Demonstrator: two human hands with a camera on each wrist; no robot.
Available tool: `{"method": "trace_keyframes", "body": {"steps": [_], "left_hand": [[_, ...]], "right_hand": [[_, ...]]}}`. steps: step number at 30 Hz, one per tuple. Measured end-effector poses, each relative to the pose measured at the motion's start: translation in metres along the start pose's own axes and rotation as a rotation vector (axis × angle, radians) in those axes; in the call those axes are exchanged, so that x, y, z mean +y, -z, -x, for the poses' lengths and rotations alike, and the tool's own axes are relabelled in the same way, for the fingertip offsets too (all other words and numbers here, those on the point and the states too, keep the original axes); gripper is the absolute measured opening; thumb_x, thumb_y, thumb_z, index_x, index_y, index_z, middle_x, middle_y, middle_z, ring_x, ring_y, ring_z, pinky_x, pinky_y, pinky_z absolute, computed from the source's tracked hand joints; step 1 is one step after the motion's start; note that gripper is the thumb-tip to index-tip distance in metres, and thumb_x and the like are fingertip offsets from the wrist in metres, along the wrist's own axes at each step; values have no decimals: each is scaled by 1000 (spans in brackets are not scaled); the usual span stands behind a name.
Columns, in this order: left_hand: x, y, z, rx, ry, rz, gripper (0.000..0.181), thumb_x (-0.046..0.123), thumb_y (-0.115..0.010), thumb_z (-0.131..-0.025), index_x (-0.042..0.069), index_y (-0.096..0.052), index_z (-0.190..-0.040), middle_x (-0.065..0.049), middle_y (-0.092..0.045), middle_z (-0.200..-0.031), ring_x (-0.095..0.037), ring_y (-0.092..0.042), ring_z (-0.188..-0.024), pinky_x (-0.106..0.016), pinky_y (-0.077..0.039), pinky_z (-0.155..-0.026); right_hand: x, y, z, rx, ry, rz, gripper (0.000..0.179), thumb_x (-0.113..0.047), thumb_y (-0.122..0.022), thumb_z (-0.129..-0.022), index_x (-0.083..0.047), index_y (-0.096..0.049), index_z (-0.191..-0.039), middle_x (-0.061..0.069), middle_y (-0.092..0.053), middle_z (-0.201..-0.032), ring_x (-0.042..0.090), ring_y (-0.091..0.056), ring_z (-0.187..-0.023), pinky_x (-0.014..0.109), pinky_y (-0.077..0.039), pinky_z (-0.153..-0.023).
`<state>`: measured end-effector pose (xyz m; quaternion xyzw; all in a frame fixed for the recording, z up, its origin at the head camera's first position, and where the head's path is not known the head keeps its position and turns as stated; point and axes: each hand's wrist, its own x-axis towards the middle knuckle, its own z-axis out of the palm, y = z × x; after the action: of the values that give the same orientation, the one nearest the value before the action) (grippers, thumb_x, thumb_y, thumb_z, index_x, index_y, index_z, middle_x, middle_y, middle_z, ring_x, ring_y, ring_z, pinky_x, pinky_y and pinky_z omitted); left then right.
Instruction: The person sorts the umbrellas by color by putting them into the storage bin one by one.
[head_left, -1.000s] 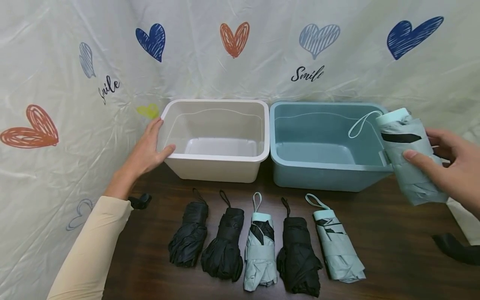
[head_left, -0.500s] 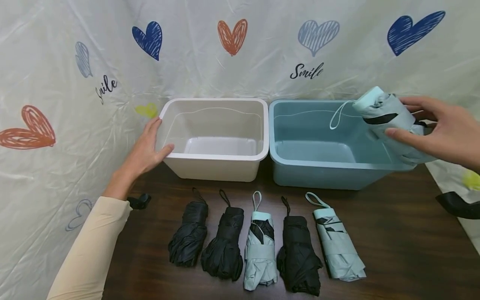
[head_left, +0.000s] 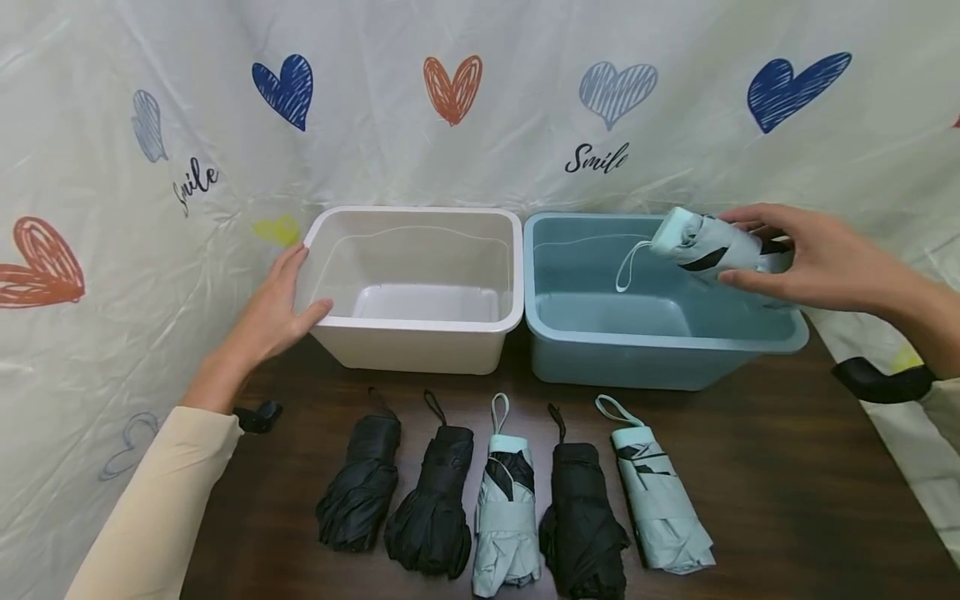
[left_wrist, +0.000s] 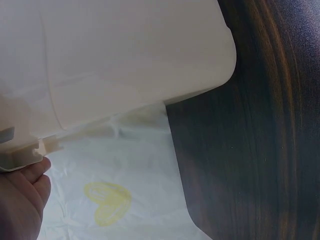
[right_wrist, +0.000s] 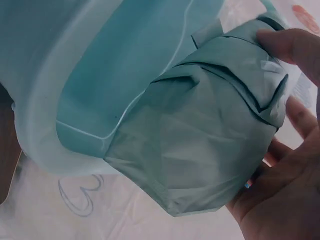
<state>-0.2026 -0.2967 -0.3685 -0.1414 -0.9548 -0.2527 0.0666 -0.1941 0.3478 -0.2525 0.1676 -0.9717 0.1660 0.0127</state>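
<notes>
A folded pale-blue umbrella (head_left: 716, 248) with a wrist loop is held in my right hand (head_left: 806, 254), tilted over the right part of the blue bin (head_left: 663, 364). The thumb lies along the near side and the fingers go round the far side. In the right wrist view, the umbrella's wide cloth end (right_wrist: 200, 155) overlaps the bin's rim. My left hand (head_left: 273, 312) rests at the left rim of the off-white bin (head_left: 416, 348), thumb spread over the front corner. Its fingertips (left_wrist: 45, 164) touch the rim's outer lip in the left wrist view.
On the brown table (head_left: 757, 467), in front of the bins, lie several folded umbrellas in a row: black ones such as the leftmost umbrella (head_left: 362, 483), and pale-blue ones such as the rightmost umbrella (head_left: 663, 500). A heart-print sheet (head_left: 517, 100) hangs behind the bins.
My right hand has carried the pale-blue umbrella leftward from beside the blue bin to over it, tipping it nearer to level. My left hand stays at the off-white bin; the head view has shifted slightly.
</notes>
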Motion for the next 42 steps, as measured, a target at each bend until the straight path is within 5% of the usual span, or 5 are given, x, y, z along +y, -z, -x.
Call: {"method": "trace_keyframes", "body": {"steps": [3, 10, 23, 33, 42], "left_hand": [[0, -2, -3, -8, 3, 8, 93, 37, -64, -98, -4, -17, -167, -26, -18, -175, -50, -26, -158, -72, -27, -124], [-3, -5, -4, -1, -3, 2, 92, 37, -63, -98, -6, -17, -166, -29, -17, -174, -54, -27, -156, -72, -27, -124], [-1, 1, -2, 8, 6, -1, 92, 34, -63, -97, -6, -17, -166, -29, -18, -173, -54, -28, -155, -72, -27, -123], [-3, -4, -7, -4, 6, 17, 92, 38, -59, -99, -5, -14, -167, -29, -15, -174, -54, -26, -156, -73, -26, -124], [0, -3, -5, 11, 2, 19, 92, 36, -62, -97, -7, -19, -165, -28, -19, -174, -52, -27, -157, -71, -25, -125]], "right_hand": [[4, -1, -6, -7, 45, 26, 78, -18, -89, -84, -6, -54, -152, 26, -64, -131, 45, -61, -110, 17, -46, -65], [1, -9, -13, -60, 115, 104, 73, -21, -93, -80, -14, -62, -146, 16, -68, -129, 15, -59, -98, 22, -48, -67], [-4, -22, -19, -173, 127, 128, 68, -18, -92, -81, -10, -66, -143, 26, -68, -133, 33, -66, -98, 44, -56, -74], [0, -31, -23, -183, 166, 140, 68, -17, -93, -78, -10, -69, -141, 23, -70, -131, 26, -64, -95, 32, -47, -68], [-2, -36, -20, -271, 111, 155, 61, -20, -86, -88, -9, -65, -144, 27, -65, -140, 42, -67, -116, 60, -58, -88]]}}
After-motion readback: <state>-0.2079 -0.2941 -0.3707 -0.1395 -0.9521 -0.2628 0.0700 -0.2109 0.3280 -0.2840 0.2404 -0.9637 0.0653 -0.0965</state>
